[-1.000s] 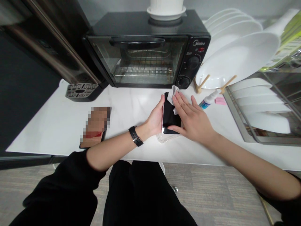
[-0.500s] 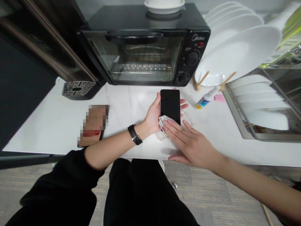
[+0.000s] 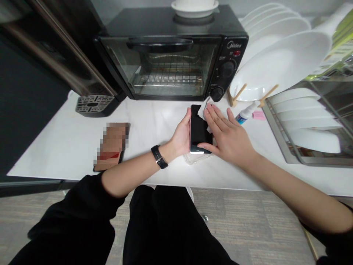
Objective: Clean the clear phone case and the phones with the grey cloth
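Observation:
My left hand [image 3: 181, 136] grips a black smartphone [image 3: 196, 132] from its left side, thumb along the edge; its other fingers are hidden beneath. Under my right hand [image 3: 226, 134] a white wipe [image 3: 203, 110] is pressed on the upper right of the screen, fingers laid together over it. Below the phone, a clear phone case [image 3: 194, 159] lies on the counter, partly covered. Just beyond my right fingers stands a small spray bottle [image 3: 246, 112] with a blue label, its lower part hidden by the hand.
A black toaster oven [image 3: 171, 22] stands behind the hands. White plates [image 3: 284, 62] lean in a rack at right, beside a metal dish rack [image 3: 292, 158]. A pink item [image 3: 258, 115] lies near the bottle. On the left are a partly pixelated flat object [image 3: 111, 147] and a drip tray [image 3: 95, 104].
My right hand has slid the wipe from the phone's lower end up to its upper right. The phone stays in my left hand, and the view has shifted slightly.

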Demonstrator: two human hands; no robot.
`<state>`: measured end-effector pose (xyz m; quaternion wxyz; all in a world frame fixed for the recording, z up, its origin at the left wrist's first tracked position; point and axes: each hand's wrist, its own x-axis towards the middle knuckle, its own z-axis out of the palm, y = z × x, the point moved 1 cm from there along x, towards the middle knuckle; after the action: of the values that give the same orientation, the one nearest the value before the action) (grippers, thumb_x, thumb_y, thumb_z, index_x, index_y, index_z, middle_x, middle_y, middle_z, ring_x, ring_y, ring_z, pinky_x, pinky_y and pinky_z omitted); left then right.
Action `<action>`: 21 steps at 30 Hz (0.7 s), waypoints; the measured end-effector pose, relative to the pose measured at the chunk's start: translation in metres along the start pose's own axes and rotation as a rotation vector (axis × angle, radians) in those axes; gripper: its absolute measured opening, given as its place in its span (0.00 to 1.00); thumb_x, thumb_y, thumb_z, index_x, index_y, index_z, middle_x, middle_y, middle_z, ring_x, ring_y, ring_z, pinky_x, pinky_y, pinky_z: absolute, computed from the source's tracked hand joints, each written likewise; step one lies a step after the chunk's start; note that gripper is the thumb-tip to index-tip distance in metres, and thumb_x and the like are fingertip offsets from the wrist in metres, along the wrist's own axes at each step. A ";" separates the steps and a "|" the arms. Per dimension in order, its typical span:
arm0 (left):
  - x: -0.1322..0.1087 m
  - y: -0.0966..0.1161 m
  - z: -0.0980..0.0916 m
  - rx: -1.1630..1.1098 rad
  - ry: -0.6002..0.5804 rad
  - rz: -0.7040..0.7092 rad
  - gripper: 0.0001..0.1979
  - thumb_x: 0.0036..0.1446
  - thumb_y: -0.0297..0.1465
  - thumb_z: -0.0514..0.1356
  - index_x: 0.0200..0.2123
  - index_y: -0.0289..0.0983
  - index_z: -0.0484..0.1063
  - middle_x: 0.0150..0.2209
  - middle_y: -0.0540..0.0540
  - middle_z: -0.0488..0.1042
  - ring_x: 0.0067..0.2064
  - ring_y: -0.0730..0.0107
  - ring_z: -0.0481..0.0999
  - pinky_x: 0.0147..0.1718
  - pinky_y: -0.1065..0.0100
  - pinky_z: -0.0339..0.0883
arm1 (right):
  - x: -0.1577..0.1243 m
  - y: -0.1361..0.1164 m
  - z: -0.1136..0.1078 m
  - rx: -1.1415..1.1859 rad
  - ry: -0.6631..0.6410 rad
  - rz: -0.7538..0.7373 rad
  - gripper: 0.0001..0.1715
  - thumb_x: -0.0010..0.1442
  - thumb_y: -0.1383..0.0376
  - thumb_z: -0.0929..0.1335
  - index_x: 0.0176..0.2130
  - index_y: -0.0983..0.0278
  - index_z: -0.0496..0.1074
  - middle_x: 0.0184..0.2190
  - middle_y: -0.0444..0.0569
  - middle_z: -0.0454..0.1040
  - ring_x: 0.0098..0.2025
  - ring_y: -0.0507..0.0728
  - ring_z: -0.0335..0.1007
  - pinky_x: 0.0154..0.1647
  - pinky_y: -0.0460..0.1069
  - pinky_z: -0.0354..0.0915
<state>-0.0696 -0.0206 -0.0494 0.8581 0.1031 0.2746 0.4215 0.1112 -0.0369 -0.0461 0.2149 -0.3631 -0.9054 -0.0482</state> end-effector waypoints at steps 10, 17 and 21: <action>-0.003 -0.002 0.003 -0.081 -0.080 0.020 0.36 0.78 0.56 0.47 0.76 0.42 0.68 0.64 0.42 0.83 0.66 0.52 0.82 0.71 0.53 0.69 | 0.003 -0.033 0.010 0.080 -0.011 -0.132 0.61 0.75 0.35 0.62 0.81 0.78 0.51 0.80 0.72 0.56 0.83 0.75 0.52 0.82 0.76 0.53; -0.010 0.000 0.007 0.074 -0.059 0.118 0.35 0.80 0.54 0.43 0.79 0.47 0.62 0.68 0.39 0.80 0.66 0.50 0.82 0.61 0.55 0.78 | -0.047 -0.062 -0.006 -0.003 -0.077 -0.245 0.55 0.78 0.37 0.58 0.79 0.78 0.54 0.79 0.66 0.60 0.81 0.67 0.60 0.80 0.65 0.61; -0.010 0.001 0.010 0.057 -0.073 0.118 0.35 0.80 0.54 0.41 0.79 0.48 0.63 0.70 0.39 0.77 0.68 0.49 0.80 0.64 0.52 0.76 | -0.060 -0.051 -0.016 -0.062 -0.109 -0.226 0.53 0.80 0.40 0.57 0.82 0.75 0.46 0.79 0.64 0.60 0.81 0.67 0.61 0.80 0.66 0.60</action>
<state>-0.0696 -0.0278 -0.0369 0.8379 0.1588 0.2482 0.4594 0.1211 -0.1169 -0.0535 0.1470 -0.2676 -0.9489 -0.0803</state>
